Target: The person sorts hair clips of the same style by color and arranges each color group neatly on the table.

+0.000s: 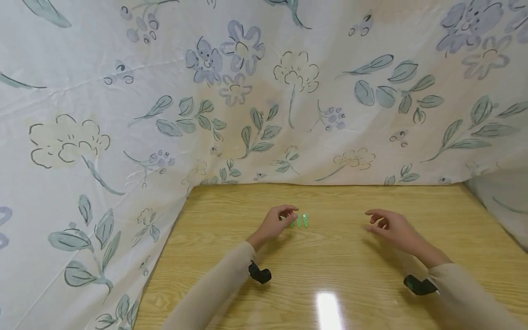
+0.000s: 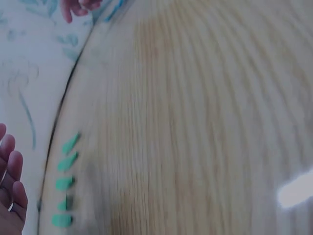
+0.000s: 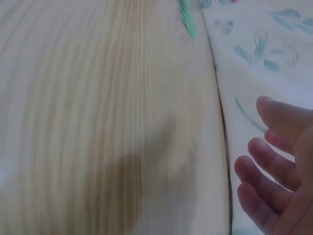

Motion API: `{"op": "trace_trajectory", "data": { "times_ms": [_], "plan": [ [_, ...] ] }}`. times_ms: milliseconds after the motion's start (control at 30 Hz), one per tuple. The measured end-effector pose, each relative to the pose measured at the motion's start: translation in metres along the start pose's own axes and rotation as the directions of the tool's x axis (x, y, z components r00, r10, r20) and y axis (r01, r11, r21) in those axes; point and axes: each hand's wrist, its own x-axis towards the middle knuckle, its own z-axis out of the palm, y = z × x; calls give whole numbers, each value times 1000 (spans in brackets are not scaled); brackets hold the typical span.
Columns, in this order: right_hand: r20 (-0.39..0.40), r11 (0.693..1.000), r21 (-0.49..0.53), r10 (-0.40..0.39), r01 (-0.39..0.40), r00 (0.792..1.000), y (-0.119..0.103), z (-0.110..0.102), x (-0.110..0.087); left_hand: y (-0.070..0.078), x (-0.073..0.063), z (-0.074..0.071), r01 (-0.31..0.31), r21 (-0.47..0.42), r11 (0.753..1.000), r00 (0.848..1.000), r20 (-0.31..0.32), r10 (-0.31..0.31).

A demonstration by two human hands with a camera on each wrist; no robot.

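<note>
- Reaching over the wood-grained desk (image 1: 330, 261) with the left hand (image 1: 275, 224), fingers loosely bent and thumb held apart, pinching nothing; placed just beside and partly in front of a row of small green pieces (image 1: 305, 220), hiding some from the head view.
- Lined up on the desk toward its far edge, between both hands but much nearer the left; counted as five in the left wrist view, set slightly apart from one another; glimpsed again as a narrow green strip at the top of the right wrist view; too small and blurred to identify closely.
- Holding the right hand (image 1: 389, 228) above the desk, well apart from the green row; spread, with fingers gently curved, thumb separate and nothing gripped.
- Dressed in a left sleeve (image 1: 214, 288) and right sleeve (image 1: 474, 295) of pale beige; fitted with a left black wrist device (image 1: 260, 274) and a right black wrist device (image 1: 420, 285).
- Backed by a pale floral cloth (image 1: 247, 123), patterned with lilac blooms and green leaves, hanging behind the desk and along its sides; lit with a bright reflection (image 1: 328, 311) on the near desktop.
</note>
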Motion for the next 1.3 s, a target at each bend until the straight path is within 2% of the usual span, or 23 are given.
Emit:
{"op": "trace_trajectory", "data": {
  "times_ms": [200,400,667,933,1033,1300],
  "plan": [
    [-23,999,-43,25,-26,999,26,-19,-24,15,-1,14,-38,-4,999,998,40,38],
    [-44,999,-43,-10,8,999,50,-26,-42,28,0,28,-57,-45,997,994,95,61],
    [-64,994,-97,52,-58,997,70,-30,-54,35,1,47,-60,-60,996,989,134,68],
    [-40,989,-130,61,-66,997,76,-35,-62,33,0,62,-76,-67,995,984,157,86],
    [-37,984,-169,46,-51,998,78,-36,-65,32,0,68,-82,-70,994,980,174,93],
    [-63,955,-293,-62,41,996,87,-32,-71,38,4,87,-76,-110,991,972,215,99]
  ]
}}
